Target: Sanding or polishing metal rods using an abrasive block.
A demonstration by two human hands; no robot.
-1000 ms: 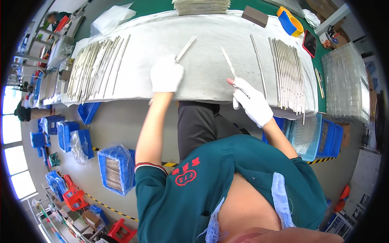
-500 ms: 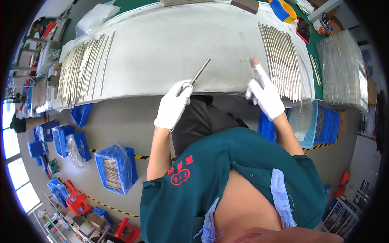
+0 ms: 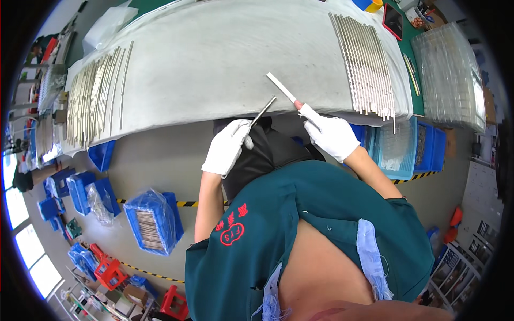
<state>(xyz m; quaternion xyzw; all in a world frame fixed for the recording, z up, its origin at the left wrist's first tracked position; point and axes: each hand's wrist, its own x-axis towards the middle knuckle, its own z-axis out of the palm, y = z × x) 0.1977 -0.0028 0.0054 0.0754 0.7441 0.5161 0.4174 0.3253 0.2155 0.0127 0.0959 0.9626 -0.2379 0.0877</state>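
My left hand [image 3: 229, 147], in a white glove, is closed round a thin metal rod [image 3: 263, 111] that points up and away to the right. The rod's lower end is hidden in the glove. Close by on the right is my right hand [image 3: 331, 136], gloved too, with a bare fingertip showing. A slim white stick [image 3: 280, 87] extends from its fingers toward the far left; whether it is metal or another material I cannot tell. Both pieces are by the near edge of the white-covered table [image 3: 214, 69], their tips close together but apart.
Rows of metal rods lie at the table's left [image 3: 92, 101] and right [image 3: 365, 69]. A phone [image 3: 392, 22] and a stack of clear trays [image 3: 448, 77] are at the far right. Blue bins [image 3: 430, 150] stand below, and a blue crate [image 3: 172, 222] of rods is on the floor.
My right hand has moved left and nearer, and the white stick now shows in its fingers. My left hand with the rod has come slightly nearer. The whole view has shifted a little.
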